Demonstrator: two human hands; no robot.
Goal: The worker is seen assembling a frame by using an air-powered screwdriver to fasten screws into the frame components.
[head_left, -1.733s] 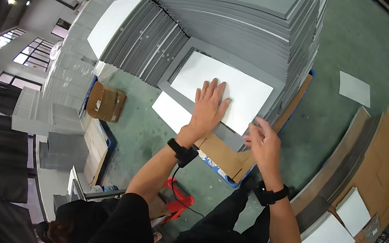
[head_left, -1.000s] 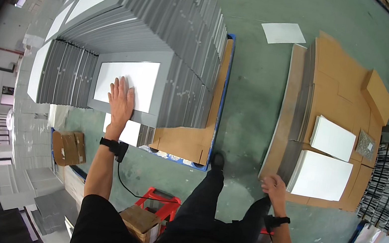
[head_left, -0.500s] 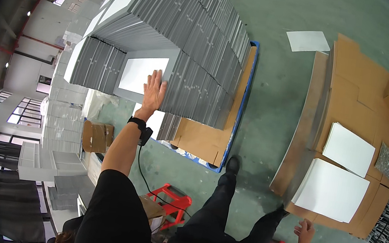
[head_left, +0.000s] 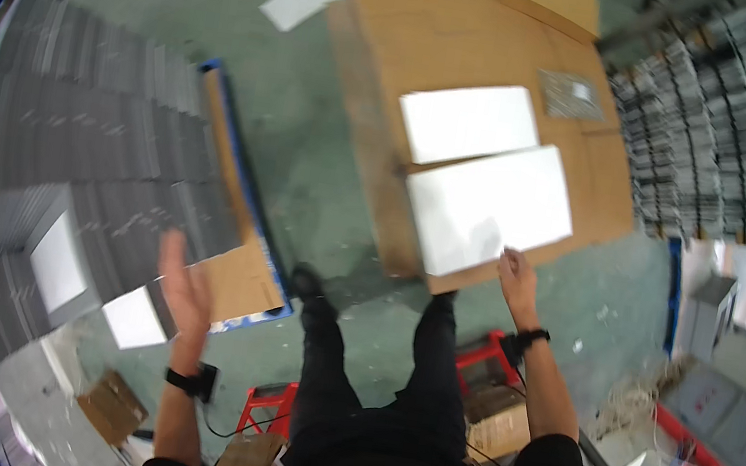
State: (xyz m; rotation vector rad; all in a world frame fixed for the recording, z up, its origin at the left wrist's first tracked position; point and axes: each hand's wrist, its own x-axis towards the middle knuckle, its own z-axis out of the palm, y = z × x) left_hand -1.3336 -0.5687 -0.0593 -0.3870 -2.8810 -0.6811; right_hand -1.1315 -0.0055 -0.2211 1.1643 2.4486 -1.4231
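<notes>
The right hand (head_left: 517, 276), fingers spread, reaches the nearer white panel (head_left: 489, 208); grip its edge squarely while the spread left hand (head_left: 184, 287) hangs free.

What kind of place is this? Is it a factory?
Probably a warehouse or factory floor. Big stacks of grey panels sit on a pallet, white panels lie on flattened cardboard over a green concrete floor, and more stacked stock fills the right side.
</notes>
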